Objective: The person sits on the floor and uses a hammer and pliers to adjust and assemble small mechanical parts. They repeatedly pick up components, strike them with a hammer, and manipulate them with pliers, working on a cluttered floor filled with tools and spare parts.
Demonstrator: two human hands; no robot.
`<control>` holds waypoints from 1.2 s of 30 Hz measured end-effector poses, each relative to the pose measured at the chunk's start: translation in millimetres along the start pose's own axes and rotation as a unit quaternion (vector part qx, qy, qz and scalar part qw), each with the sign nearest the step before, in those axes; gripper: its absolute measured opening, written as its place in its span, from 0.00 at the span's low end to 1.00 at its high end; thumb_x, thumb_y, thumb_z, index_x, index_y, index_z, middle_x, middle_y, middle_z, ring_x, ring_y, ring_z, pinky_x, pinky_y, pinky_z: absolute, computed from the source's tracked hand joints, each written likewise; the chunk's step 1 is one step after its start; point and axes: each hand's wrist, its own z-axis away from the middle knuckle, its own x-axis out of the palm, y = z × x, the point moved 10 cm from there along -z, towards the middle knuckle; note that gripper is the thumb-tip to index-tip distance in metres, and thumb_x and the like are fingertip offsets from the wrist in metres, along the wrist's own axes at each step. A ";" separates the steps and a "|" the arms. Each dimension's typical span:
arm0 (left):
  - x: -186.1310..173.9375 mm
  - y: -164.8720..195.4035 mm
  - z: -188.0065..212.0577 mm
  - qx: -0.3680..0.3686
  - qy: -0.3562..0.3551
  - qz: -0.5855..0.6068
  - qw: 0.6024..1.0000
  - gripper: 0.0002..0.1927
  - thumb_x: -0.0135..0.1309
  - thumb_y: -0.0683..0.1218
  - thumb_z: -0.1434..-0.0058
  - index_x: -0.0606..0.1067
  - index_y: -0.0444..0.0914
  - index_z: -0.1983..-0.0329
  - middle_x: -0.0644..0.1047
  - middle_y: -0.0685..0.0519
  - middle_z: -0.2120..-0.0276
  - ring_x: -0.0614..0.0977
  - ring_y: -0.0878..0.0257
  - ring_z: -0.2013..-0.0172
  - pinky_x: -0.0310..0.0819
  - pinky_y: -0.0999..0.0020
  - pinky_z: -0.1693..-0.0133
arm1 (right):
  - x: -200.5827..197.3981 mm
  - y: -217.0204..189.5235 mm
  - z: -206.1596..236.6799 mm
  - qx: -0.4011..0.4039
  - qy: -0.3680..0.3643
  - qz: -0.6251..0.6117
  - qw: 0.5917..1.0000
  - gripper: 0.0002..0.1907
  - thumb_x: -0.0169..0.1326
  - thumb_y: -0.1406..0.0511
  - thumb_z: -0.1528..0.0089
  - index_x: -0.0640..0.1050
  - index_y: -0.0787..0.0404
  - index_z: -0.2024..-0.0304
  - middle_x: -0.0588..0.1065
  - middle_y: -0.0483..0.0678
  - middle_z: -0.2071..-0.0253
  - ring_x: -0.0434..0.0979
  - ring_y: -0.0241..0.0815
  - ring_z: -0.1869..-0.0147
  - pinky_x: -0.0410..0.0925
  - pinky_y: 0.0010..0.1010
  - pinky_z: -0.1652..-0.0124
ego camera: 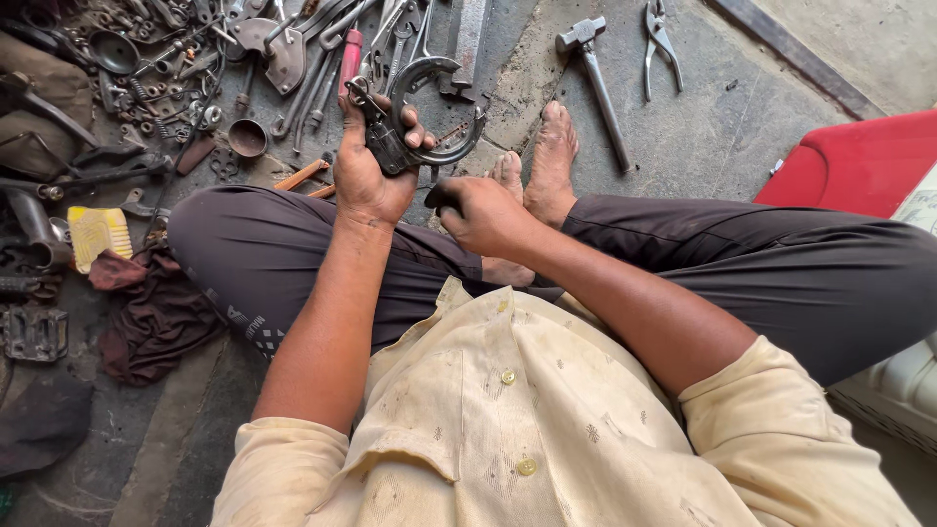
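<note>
Greasy grey steel: a curved metal clamp (429, 122) with a dark block at its base, gripped by the left hand (371, 166), fingers closed round the block, held above the crossed legs. Right hand (483, 210) at four o'clock from it, curled into a loose fist, contents not discernible. Judged heavy, rigid, likely slippery with oil; best taken at the block, not the thin arc. Hammer (593, 83) and pliers (659, 44) at one o'clock, spanners (312, 78) at eleven.
</note>
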 end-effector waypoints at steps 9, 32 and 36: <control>18.1 5.4 5.0 0.011 0.000 -0.023 1.000 0.24 0.49 0.65 0.33 0.73 0.41 0.52 0.78 0.47 0.61 0.80 0.56 0.64 0.77 0.51 0.51 | -26.2 30.1 -5.1 0.182 0.035 -0.264 0.947 0.28 0.68 0.61 0.41 0.73 0.64 0.44 0.80 0.50 0.56 0.81 0.41 0.56 0.75 0.32 0.59; 66.6 26.3 25.8 0.197 -0.064 -0.407 0.890 0.25 0.68 0.41 0.40 0.74 0.43 0.40 0.82 0.57 0.55 0.81 0.69 0.53 0.78 0.72 0.49 | -95.1 40.2 -13.8 -0.009 0.139 -0.366 0.920 0.10 0.59 0.71 0.31 0.77 0.64 0.48 0.79 0.47 0.55 0.79 0.37 0.50 0.75 0.29 0.48; 66.8 34.2 25.6 0.246 -0.060 -0.509 0.823 0.18 0.66 0.43 0.35 0.78 0.40 0.42 0.82 0.56 0.51 0.82 0.67 0.50 0.78 0.71 0.47 | -116.8 -5.7 -3.2 -0.093 0.172 -0.105 0.975 0.11 0.60 0.71 0.33 0.78 0.65 0.48 0.78 0.46 0.55 0.79 0.35 0.51 0.73 0.28 0.51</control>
